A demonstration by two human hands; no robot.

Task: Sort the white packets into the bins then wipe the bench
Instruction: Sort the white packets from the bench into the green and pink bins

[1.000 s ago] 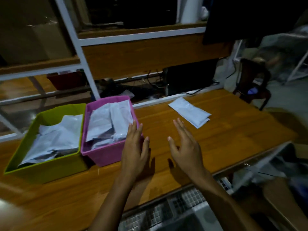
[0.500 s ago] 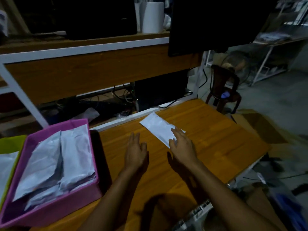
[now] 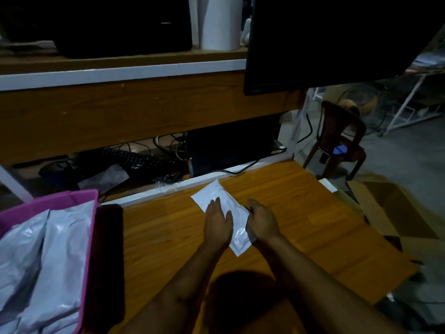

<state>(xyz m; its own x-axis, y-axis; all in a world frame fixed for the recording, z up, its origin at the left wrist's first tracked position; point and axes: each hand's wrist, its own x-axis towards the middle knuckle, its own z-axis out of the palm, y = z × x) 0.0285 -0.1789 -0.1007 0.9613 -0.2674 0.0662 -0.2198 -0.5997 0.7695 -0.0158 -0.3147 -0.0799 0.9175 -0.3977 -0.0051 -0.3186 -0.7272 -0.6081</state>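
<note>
Presently, white packet (image 3: 215,192) on bench (image 3: 301,213), likely light, limp, slippery, best pinched edgewise; left hand (image 3: 218,225) flat atop, right hand (image 3: 262,221) fingers (image 3: 251,205) curled at edge, grip unclear.

Your left hand (image 3: 218,225) lay flat on the packet (image 3: 216,194) on the desk (image 3: 313,213), fingers straight. Your right hand (image 3: 262,221) sat at the packet's right edge, fingers curled; whether it gripped was unclear. The pink bin (image 3: 48,201) stood well apart at the left, holding more packets (image 3: 48,249). A monitor (image 3: 325,39) hung above, and a chair (image 3: 337,141) stood beyond the desk.
</note>
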